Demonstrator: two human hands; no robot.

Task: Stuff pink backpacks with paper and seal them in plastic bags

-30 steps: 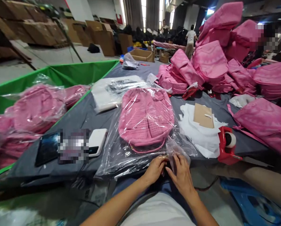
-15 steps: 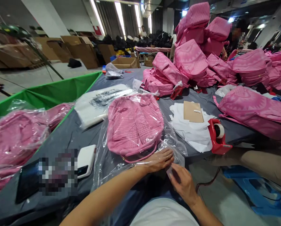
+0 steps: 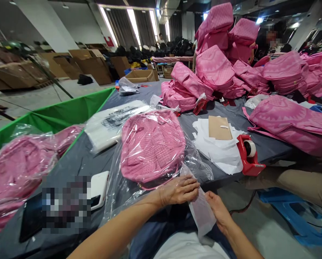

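A pink backpack (image 3: 153,145) lies inside a clear plastic bag (image 3: 197,163) on the dark cloth-covered table. My left hand (image 3: 180,190), at the bag's near edge, has its fingers curled over a whitish, translucent plastic strip (image 3: 201,210). That strip slants from the backpack's lower right corner down over the table edge. Whether it is part of the bag or a separate piece, I cannot tell. My right hand (image 3: 218,208) pinches the strip's right edge, a little lower than my left.
White papers (image 3: 217,158) with a brown card (image 3: 219,127) and a red tape dispenser (image 3: 249,156) sit to the right. Pink backpacks (image 3: 216,68) are piled behind. A printed plastic pack (image 3: 114,122), a white power bank (image 3: 99,189) and a green-walled bin (image 3: 58,109) are leftward.
The whitish strip now shows pulled out lengthwise between my hands, hanging towards me. My left hand has gone from lying flatter to curled, and my right hand has moved slightly right.
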